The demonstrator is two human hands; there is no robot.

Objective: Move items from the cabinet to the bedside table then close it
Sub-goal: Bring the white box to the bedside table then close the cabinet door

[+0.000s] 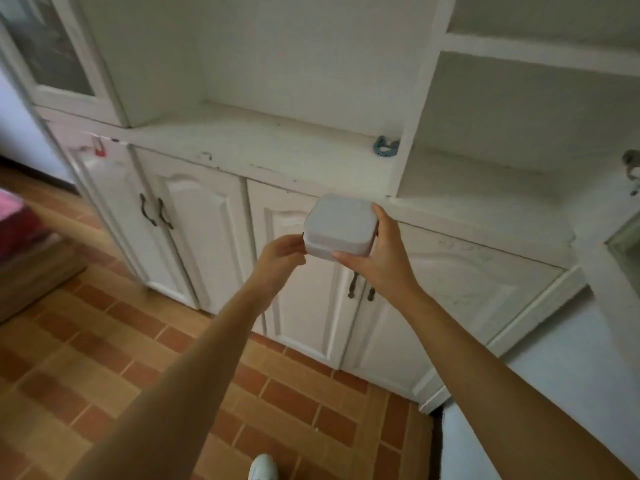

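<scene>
box (337, 226): pale grey all over, with a darker line seen round the side
cabinet (214, 157): white, with small dark marks seen along the front edge
door handles (156, 211): dark, almost black
floor (114, 344): red-brown and orange tiles, laid like bricks, with light lines between them
small thing on the shelf (385, 147): blue
tag on the left door (99, 147): red
shoe (264, 468): white
thing at the far left (14, 220): pink and red
</scene>
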